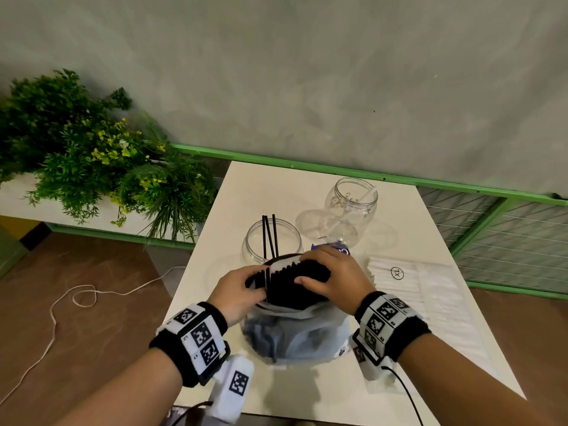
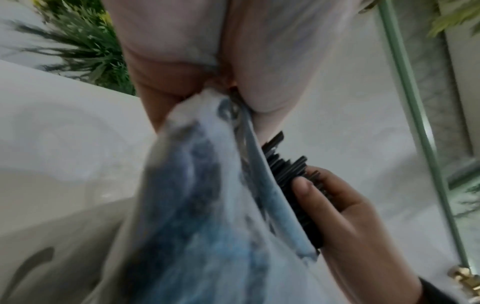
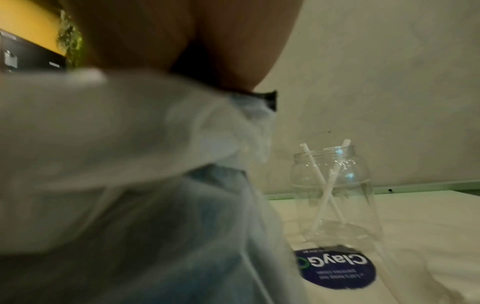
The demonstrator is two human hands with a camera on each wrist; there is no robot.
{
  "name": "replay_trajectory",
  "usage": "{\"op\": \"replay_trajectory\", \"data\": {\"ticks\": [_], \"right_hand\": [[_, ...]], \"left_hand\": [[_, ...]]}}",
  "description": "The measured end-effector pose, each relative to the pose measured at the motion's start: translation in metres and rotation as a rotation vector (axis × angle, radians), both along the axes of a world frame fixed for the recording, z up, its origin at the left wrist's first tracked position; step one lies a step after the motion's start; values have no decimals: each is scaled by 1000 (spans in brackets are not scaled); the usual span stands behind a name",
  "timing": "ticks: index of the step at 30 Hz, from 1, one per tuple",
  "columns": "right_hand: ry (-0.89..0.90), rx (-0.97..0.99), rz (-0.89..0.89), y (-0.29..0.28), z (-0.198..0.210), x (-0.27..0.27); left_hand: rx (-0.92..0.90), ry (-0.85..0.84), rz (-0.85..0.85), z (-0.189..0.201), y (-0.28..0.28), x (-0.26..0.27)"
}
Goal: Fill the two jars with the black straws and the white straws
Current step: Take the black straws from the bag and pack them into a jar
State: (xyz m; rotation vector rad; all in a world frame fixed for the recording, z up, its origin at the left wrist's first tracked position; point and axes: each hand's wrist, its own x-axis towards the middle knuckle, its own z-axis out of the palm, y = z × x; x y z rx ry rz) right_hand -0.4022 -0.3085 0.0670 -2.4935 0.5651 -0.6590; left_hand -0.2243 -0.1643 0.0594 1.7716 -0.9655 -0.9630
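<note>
Two clear jars stand on the white table [image 1: 399, 229]. The near jar [image 1: 272, 241] holds three black straws [image 1: 270, 235]; the far jar [image 1: 352, 207] [image 3: 335, 191] holds two white straws [image 3: 324, 197]. In front of them a bundle of black straws [image 1: 295, 281] [image 2: 291, 174] sticks out of a plastic bag [image 1: 295, 333] [image 2: 207, 205]. My right hand [image 1: 310, 272] [image 2: 337, 205] grips that bundle from above, fingers curled round it. At the bundle's left end my left hand [image 1: 252, 282] pinches the bag's rim between thumb and fingers.
A flat pack of white straws [image 1: 415, 287] marked XL lies at the table's right. A blue round sticker [image 3: 335, 269] sits by the far jar. A green rail [image 1: 338, 170] and wall stand behind the table, plants [image 1: 92, 155] to the left, a cord [image 1: 76, 296] on the floor.
</note>
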Motion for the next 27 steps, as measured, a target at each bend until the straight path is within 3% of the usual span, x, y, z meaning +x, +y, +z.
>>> {"op": "replay_trajectory", "data": {"ticks": [3,6,9,13,17,22,24,27], "right_hand": [[30,69,-45,-1,-6,-7],[-54,160,-124,1,-9,-11],[-100,354,-199,6,-14,-14],[-140,532,-166,14,-24,-20],[98,478,-172,17,-37,-27],[483,227,-220,23,-46,-24],[467,211,-212,22,-47,-23],[217,215,-134,22,-43,-20]], "left_hand": [[80,13,31,-5,5,3],[84,150,31,-3,5,6],[71,198,46,-1,5,5],[37,322,42,4,6,1],[51,348,56,5,5,0],[112,157,-74,-1,3,-5],[94,165,-52,-2,3,-4],[-22,384,76,5,4,-1]]}}
